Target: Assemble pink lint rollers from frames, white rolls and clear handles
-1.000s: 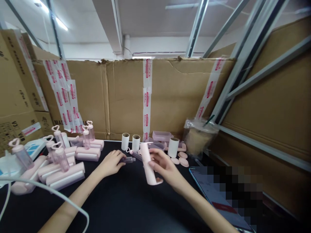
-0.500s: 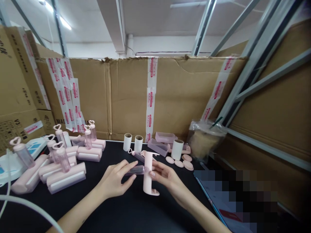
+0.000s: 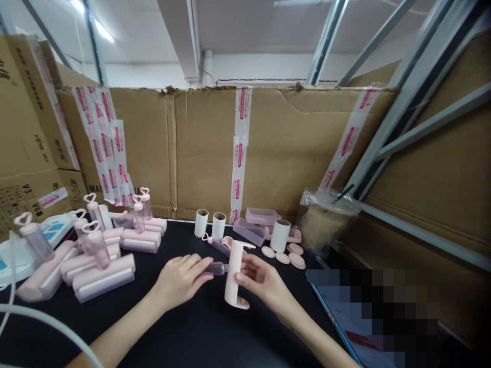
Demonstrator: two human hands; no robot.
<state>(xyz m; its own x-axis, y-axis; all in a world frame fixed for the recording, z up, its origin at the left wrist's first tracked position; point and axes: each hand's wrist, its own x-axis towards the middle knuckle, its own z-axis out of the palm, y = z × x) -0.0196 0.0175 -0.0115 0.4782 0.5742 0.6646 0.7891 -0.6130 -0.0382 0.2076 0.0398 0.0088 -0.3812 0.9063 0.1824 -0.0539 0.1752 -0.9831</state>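
Observation:
My left hand (image 3: 183, 280) is closed around a translucent pinkish-grey handle (image 3: 217, 268), whose far end meets the side of a pink curved lint roller shell (image 3: 232, 276). Fingers and thumb of my right hand (image 3: 258, 276) grip that shell from the right, holding it upright above the black table. Behind the shell lies another handle (image 3: 219, 246) with a heart-shaped loop, next to a further pink part that is partly hidden. Two white paper rolls (image 3: 201, 223) stand behind my hands, and a wider white roll (image 3: 281, 236) is to the right.
Several assembled pink lint rollers (image 3: 104, 278) lie at the left beside a white power strip (image 3: 53, 230) and cable. Pink discs (image 3: 283, 258), translucent purple covers (image 3: 249, 232) and a bagged cup (image 3: 320, 225) stand at the right. A blue-edged phone-like object (image 3: 333, 322) lies front right.
My left fingers have closed more fully around the handle, which they held more loosely before. The shell has tilted slightly; my right hand keeps its grip.

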